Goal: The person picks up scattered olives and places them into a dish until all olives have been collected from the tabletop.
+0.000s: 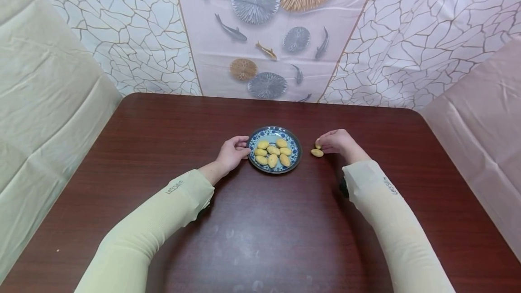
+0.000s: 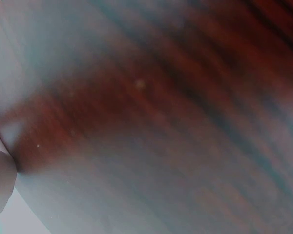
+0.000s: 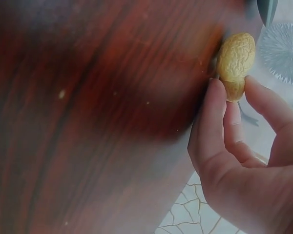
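A blue patterned plate (image 1: 295, 159) sits mid-table and holds several yellow wrinkled nuts (image 1: 273, 150). My left hand (image 1: 244, 147) holds the plate's left rim with thumb and curled fingers. My right hand (image 1: 321, 144) rests on the table just right of the plate. Its fingertips (image 3: 216, 95) pinch a small yellow nut (image 3: 234, 90). A second, larger nut (image 1: 317, 152) lies on the table touching it and shows close up in the right wrist view (image 3: 236, 56). The left wrist view is blurred, showing only table wood and an edge of my left hand (image 2: 0, 180).
The dark red-brown wooden table (image 1: 260, 238) stretches wide around the plate. Cloth-covered walls enclose it: a printed panel with fish (image 1: 268, 35) behind, plain sheets at the left (image 1: 44, 103) and right (image 1: 484, 116).
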`<state>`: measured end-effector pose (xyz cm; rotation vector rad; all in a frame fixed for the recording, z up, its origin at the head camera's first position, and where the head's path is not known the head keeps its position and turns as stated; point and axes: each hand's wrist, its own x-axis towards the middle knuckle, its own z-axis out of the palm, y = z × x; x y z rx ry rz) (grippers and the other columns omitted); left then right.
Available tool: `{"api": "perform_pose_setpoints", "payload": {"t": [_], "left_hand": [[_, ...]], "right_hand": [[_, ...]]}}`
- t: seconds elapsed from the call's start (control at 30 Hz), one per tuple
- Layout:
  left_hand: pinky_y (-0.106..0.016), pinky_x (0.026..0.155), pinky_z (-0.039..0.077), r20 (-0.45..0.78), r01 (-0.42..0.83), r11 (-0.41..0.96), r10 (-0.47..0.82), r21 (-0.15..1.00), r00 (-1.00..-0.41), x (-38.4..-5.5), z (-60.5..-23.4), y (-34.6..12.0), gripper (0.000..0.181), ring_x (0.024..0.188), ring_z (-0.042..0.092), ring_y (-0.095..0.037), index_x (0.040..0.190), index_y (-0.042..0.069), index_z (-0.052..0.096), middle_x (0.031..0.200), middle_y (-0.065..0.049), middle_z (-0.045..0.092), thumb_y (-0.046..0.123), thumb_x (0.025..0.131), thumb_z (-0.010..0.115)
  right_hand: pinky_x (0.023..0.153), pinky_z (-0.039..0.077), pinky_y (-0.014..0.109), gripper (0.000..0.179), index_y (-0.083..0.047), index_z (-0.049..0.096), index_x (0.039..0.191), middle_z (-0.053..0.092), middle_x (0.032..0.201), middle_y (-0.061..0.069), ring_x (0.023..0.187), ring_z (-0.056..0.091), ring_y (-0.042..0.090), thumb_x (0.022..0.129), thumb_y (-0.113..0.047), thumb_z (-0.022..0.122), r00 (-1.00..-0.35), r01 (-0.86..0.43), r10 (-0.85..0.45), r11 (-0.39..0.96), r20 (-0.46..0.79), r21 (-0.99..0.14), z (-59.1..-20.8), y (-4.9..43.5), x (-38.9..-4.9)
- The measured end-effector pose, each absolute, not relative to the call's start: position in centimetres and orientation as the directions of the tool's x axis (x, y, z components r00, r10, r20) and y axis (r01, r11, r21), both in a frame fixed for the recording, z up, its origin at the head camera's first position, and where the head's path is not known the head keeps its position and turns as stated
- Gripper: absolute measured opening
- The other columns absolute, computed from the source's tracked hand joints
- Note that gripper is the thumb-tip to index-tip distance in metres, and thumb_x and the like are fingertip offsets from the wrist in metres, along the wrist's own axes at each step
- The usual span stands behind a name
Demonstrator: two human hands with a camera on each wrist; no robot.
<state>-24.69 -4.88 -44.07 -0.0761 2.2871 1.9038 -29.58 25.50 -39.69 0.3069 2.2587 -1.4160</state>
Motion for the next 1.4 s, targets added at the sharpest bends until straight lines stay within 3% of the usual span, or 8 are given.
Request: {"api": "perform_pose_setpoints", "payload": {"t": [0.4,0.73,1.03,1.4], "left_hand": [[-0.026,0.077,0.058,-0.164,-0.150,0.189,0.061,0.971,-0.985,-24.6,-44.1,-4.9,0.043,0.095,0.060,-0.022,0.130,-0.003,0.050,0.113,-0.019,0.053,-0.006,0.087,0.057],[-0.027,0.076,0.058,-0.164,-0.149,0.188,0.063,0.971,-0.984,-24.7,-44.0,-5.0,0.043,0.096,0.059,-0.022,0.130,-0.003,0.050,0.114,-0.020,0.053,-0.006,0.088,0.057],[-0.027,0.077,0.058,-0.169,-0.155,0.190,0.060,0.969,-0.984,-24.8,-44.1,-4.9,0.042,0.095,0.059,-0.021,0.129,-0.003,0.050,0.114,-0.020,0.054,-0.005,0.088,0.057],[-0.026,0.077,0.058,-0.168,-0.155,0.176,0.061,0.972,-0.984,-24.6,-43.9,-4.9,0.043,0.094,0.059,-0.021,0.129,-0.003,0.051,0.112,-0.019,0.053,-0.006,0.087,0.058]], "right_hand": [[0.064,0.057,0.019,0.032,0.008,0.049,0.118,0.061,0.066,-0.006,0.063,0.060,0.006,0.091,-0.006,0.056,-0.873,0.439,-0.036,0.373,-0.486,-0.818,-38.8,24.8,-29.8],[0.071,0.057,0.019,0.040,0.009,0.046,0.129,0.062,0.077,-0.004,0.073,0.062,0.008,0.093,-0.008,0.053,-0.882,0.404,-0.076,0.389,-0.465,-0.828,-37.9,23.7,-30.0],[0.074,0.058,0.023,0.039,0.008,0.047,0.127,0.062,0.073,-0.003,0.072,0.063,0.010,0.092,-0.009,0.056,-0.881,0.424,-0.053,0.353,-0.470,-0.834,-37.3,21.9,-30.6],[0.076,0.059,0.026,0.043,0.008,0.044,0.131,0.063,0.074,-0.002,0.068,0.062,0.009,0.092,-0.006,0.055,-0.885,0.402,-0.117,0.295,-0.450,-0.867,-36.9,19.6,-30.6]]}}
